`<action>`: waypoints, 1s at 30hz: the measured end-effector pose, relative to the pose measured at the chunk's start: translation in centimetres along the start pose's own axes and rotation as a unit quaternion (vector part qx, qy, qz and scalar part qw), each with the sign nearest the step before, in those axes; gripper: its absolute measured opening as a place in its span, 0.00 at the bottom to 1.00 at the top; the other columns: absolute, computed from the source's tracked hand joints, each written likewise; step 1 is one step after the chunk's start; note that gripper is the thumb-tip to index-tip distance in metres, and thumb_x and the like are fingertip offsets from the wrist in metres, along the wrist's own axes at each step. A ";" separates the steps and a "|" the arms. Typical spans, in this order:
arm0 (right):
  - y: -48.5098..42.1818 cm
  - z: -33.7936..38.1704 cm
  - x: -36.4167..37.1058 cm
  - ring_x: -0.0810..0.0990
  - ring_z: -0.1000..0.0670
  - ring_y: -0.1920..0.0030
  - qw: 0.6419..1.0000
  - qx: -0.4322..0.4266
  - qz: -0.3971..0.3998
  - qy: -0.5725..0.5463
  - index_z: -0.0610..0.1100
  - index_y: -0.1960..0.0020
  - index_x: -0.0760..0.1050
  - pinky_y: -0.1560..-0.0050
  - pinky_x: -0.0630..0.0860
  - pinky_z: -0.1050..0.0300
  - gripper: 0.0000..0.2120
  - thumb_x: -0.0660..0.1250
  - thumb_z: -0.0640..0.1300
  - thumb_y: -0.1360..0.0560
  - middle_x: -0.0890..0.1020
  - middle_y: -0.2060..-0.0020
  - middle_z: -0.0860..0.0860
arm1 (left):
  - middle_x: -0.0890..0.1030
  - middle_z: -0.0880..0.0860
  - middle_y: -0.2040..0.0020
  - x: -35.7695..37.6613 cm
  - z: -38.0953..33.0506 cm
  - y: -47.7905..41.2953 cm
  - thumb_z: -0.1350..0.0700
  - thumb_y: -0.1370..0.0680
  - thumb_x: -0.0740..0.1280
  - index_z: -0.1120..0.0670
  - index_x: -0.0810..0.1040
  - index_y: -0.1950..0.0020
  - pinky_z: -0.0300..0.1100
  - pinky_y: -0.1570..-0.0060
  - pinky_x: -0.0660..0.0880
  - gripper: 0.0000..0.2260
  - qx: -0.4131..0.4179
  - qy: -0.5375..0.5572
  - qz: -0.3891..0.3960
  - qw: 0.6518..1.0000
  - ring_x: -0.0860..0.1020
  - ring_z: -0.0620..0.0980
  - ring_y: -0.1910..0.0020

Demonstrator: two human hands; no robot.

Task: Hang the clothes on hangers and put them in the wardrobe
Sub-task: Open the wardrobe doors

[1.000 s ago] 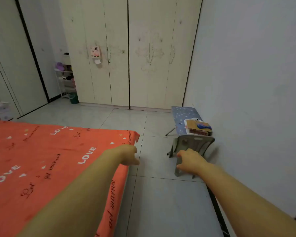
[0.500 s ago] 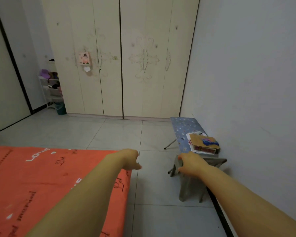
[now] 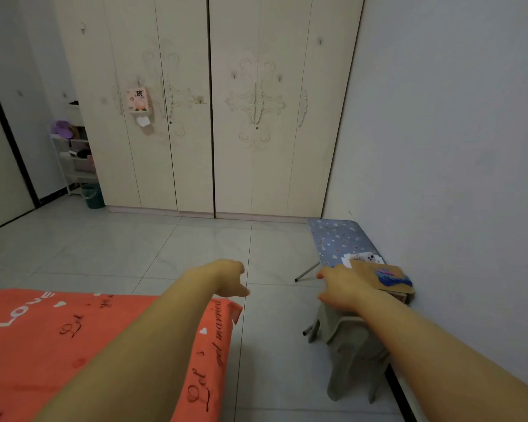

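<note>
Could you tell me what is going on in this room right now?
A person reaches both arms forward beside the orange-sheeted bed. The right hand is over a grey-green garment draped on a chair by the wall; whether it grips it is unclear. The left hand holds nothing. The wardrobe doors are shut, and no hanger shows.

Dim, cool, even indoor light, source unseen; weak shadows. Faint sheen on the glossy pale grey floor tiles [image 3: 195, 248]. Soft, slightly smeared throughout, with wide-angle bowing of the cream panelled wardrobe doors [image 3: 256, 166] near the edges.
</note>
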State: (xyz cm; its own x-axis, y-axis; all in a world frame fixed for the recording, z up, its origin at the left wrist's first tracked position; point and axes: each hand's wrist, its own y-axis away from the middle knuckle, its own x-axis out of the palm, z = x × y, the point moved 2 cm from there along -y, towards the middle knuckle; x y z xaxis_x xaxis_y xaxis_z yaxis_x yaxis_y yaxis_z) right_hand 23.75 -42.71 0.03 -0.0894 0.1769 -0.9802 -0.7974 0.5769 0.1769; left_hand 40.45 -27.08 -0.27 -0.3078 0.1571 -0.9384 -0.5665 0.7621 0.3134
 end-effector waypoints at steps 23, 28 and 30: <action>-42.8 -5.6 -4.9 0.69 0.43 0.35 0.999 -0.027 0.039 0.003 0.45 0.27 0.60 0.37 0.69 0.53 0.25 0.61 0.50 0.21 0.67 0.33 0.42 | 0.63 0.55 0.27 -12.9 4.7 -38.4 0.45 0.21 0.61 0.54 0.58 0.25 0.48 0.32 0.63 0.28 -0.031 0.012 0.011 0.999 0.64 0.55 0.29; -53.2 -4.1 -8.0 0.68 0.43 0.34 0.999 -0.028 0.036 -0.003 0.44 0.27 0.60 0.35 0.68 0.53 0.26 0.61 0.49 0.21 0.66 0.31 0.42 | 0.63 0.55 0.27 -17.3 8.9 -47.5 0.46 0.21 0.62 0.54 0.59 0.25 0.47 0.33 0.63 0.27 -0.034 0.024 0.004 0.999 0.64 0.55 0.30; -57.4 -3.4 -8.8 0.67 0.43 0.33 0.999 -0.032 0.028 -0.007 0.44 0.27 0.60 0.35 0.67 0.53 0.25 0.61 0.49 0.21 0.66 0.31 0.42 | 0.64 0.54 0.27 -19.0 10.4 -51.3 0.46 0.21 0.62 0.55 0.59 0.26 0.47 0.33 0.63 0.27 -0.031 0.021 -0.007 0.999 0.64 0.55 0.30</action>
State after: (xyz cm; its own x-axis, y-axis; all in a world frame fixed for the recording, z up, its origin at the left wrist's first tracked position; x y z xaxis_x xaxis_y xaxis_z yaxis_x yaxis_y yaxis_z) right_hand 68.26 -80.08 -1.75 -0.1266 0.2195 -0.9674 -0.8277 0.5141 0.2250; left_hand 83.29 -62.69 -0.04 -0.3311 0.1198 -0.9360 -0.6173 0.7227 0.3108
